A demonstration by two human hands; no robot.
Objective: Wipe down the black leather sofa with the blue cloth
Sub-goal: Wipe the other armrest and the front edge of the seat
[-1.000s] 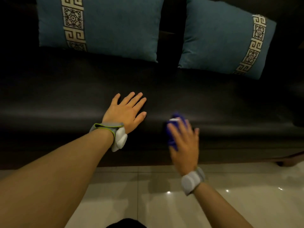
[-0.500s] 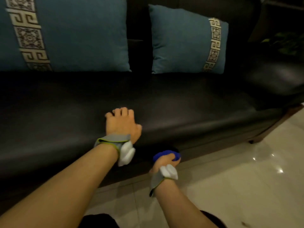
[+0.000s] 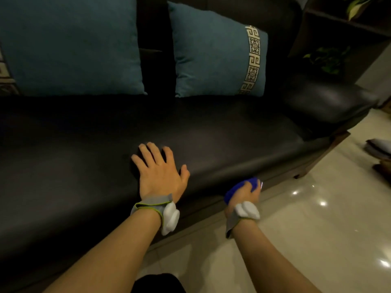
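Observation:
The black leather sofa [image 3: 232,136] fills the upper and left part of the view, its long seat running from left to right. My left hand [image 3: 158,172] lies flat on the seat near its front edge, fingers spread. My right hand [image 3: 243,194] is curled around the bunched blue cloth [image 3: 243,187] and presses it against the sofa's front face, just below the seat edge. Most of the cloth is hidden under my fingers. Both wrists carry grey bands with white sensors.
Two teal cushions [image 3: 69,45] [image 3: 218,56] with patterned trim lean on the backrest. The sofa's right armrest [image 3: 330,98] bulges at the far right. Glossy pale floor tiles [image 3: 306,218] lie in front. A dark shelf with plants [image 3: 330,58] stands at the top right.
My right hand with the cloth dropped from the seat edge to the sofa's front face, then slid right along it. My left hand curled, then flattened again. The view swung right.

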